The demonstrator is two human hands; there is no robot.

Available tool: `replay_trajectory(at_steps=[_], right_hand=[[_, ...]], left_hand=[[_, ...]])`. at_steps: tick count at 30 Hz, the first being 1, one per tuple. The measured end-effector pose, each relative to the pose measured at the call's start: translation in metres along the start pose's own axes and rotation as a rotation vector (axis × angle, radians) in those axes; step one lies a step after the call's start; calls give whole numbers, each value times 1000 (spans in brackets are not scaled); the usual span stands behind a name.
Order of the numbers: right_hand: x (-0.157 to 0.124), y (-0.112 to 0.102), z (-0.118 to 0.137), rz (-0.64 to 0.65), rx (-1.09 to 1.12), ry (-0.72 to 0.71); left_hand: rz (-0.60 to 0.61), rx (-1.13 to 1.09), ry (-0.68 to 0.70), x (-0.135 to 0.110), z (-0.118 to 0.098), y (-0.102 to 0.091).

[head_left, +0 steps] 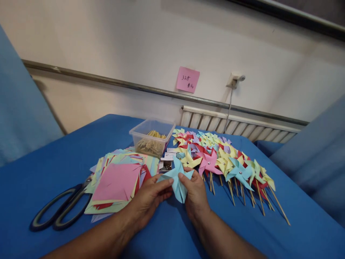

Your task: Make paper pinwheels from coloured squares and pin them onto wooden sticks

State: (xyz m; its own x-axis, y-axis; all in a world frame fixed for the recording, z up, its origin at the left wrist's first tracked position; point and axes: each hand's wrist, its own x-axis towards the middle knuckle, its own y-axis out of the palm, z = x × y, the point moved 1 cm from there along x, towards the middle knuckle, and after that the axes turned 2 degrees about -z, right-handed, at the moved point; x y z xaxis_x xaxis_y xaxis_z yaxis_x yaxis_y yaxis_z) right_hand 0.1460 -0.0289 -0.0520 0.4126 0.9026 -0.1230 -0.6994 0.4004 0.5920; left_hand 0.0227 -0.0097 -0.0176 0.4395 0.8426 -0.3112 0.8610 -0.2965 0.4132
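Both my hands hold a light blue paper pinwheel (176,180) just above the blue table (54,169). My left hand (149,199) pinches its left flap with fingers closed. My right hand (195,194) grips its right side, thumb on top. Left of my hands lies a stack of coloured paper squares (117,181) with a pink sheet on top. To the right lies a spread of finished pinwheels on wooden sticks (226,162).
Black-handled scissors (60,208) lie at the left of the paper stack. A clear plastic box of wooden sticks (151,138) stands behind the stack. A small box of pins (167,163) sits by it. A radiator (237,126) and a pink note (187,79) are on the wall.
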Motion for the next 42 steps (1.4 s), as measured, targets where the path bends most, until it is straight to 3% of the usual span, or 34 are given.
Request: replay_trajectory(at_steps=[8,17,23,27,31,35,42], right_hand=[[-8,5,-6,-28,-19,-26],[-9,5,-3,55,-149,-80],[-14,2,12,101,-311,-310],[-17,2,12,252,-403,-379],[-20,0,10,371,-548,-378],[-19,1,10,410,-526,-290],[-11,1,6,288,-465,-155]], left_hand=[[-32,-138,4,-4,10,7],[-139,-64,55,-5,0,6],[-112,-167,19,2,-18,-7],[-110,-198,-2,4,-24,-10],[-95,-181,15,1,-23,-8],[-95,-166,25,-1,-20,-6],[-92,-106,40,-2,-13,-3]])
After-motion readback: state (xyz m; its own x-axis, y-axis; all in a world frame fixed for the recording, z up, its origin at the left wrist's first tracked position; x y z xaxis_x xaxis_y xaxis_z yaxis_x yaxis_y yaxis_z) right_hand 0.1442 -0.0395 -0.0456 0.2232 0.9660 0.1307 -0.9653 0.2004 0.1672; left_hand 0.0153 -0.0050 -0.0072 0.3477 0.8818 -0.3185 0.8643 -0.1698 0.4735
